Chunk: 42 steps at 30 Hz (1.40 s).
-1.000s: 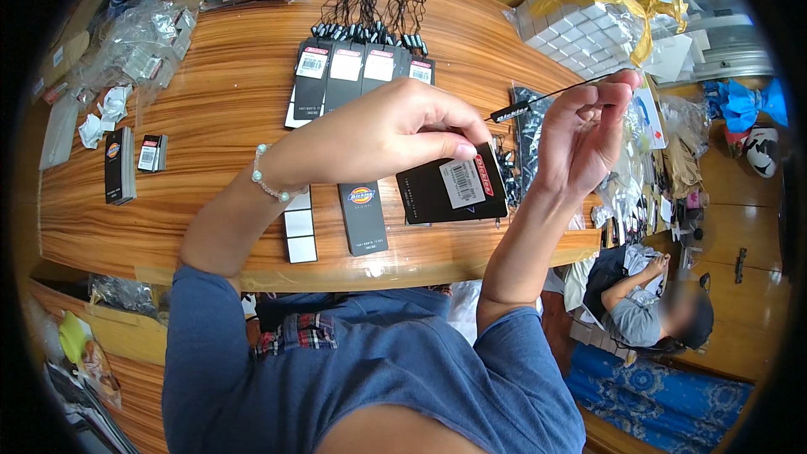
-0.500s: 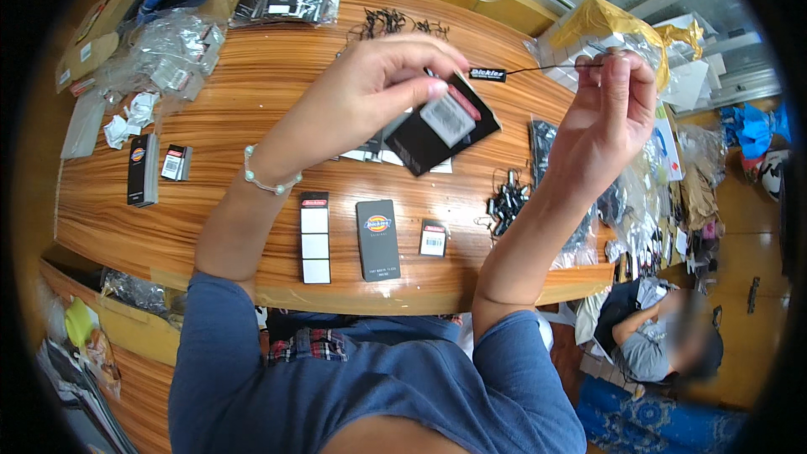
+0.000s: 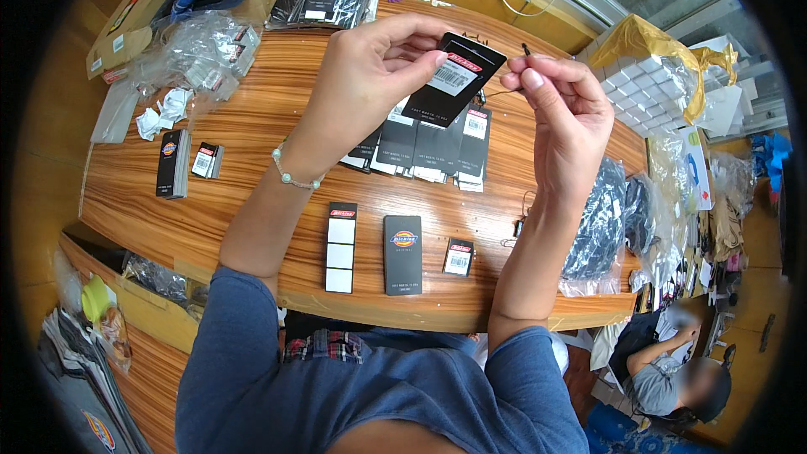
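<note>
Here, the left hand (image 3: 382, 59) pinches a black hang tag (image 3: 458, 76) between thumb and fingers, raised above the table with its red logo and white barcode sticker showing. Just beside it, the right hand (image 3: 567, 101) has thumb and fingertips pressed together on a thin black cord (image 3: 504, 92), with a small dark tip, likely a plastic toggle, poking up. Beyond and below the held tag, an overlapping row of similar tags (image 3: 416, 147) lies on the wood-grain table (image 3: 277, 92); these look like finished pieces. The held one seems partway through stringing, though whether its cord is fastened cannot be made out. Nearer the body sit a strip of white labels (image 3: 340, 248), a grey logo card (image 3: 403, 256) and a small barcode card (image 3: 458, 258); narrow stacked cards (image 3: 172, 164) at left suggest more remains. Compared with half a second ago, when the cord stretched long between well-separated hands, the right hand is now much closer to the tag.
</note>
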{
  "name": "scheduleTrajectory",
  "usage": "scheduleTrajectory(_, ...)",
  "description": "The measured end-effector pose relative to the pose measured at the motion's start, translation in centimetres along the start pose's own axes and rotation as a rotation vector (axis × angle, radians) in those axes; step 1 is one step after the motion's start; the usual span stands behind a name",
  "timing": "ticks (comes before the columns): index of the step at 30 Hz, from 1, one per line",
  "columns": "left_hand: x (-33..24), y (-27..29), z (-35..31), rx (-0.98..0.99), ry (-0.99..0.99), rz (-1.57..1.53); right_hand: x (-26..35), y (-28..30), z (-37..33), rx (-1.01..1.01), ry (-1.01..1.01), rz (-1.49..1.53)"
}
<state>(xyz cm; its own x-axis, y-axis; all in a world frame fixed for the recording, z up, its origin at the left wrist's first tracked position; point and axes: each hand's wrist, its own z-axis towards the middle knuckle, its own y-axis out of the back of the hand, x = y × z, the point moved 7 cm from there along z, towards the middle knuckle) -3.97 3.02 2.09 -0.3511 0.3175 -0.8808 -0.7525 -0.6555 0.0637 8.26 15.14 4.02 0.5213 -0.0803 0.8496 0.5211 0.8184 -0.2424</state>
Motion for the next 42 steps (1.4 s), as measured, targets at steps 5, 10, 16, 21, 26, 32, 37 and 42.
scheduleTrajectory(5,-0.2,-0.2,-0.1,-0.027,-0.032,0.025,-0.4,0.0,0.0,0.034,0.044,-0.050)
scheduleTrajectory(10,-0.1,-0.3,-0.1,-0.024,-0.026,0.007,-0.4,-1.3,-0.5,-0.005,0.027,-0.150)
scheduleTrajectory(16,-0.2,-0.5,-0.3,-0.030,0.000,-0.030,-0.6,-1.8,-0.8,-0.043,0.178,-0.439)
scheduleTrajectory(21,-0.3,-0.8,-0.4,-0.021,0.007,0.001,-0.4,-2.0,-1.0,-0.061,0.327,-0.576)
scheduleTrajectory(26,-0.3,-0.8,-0.6,-0.035,0.016,0.016,-0.4,-2.7,-1.3,-0.091,0.248,-0.649)
scheduleTrajectory(32,-0.4,-0.8,-0.6,-0.035,0.005,0.037,-1.0,-2.2,-1.2,-0.078,0.199,-0.633)
scheduleTrajectory(37,-0.5,-1.0,-0.7,-0.018,0.001,0.067,-0.9,-2.3,-1.2,-0.104,0.222,-0.654)
scheduleTrajectory(42,-0.5,-1.3,-0.8,-0.004,0.005,0.080,-0.9,-2.1,-1.2,-0.120,0.220,-0.663)
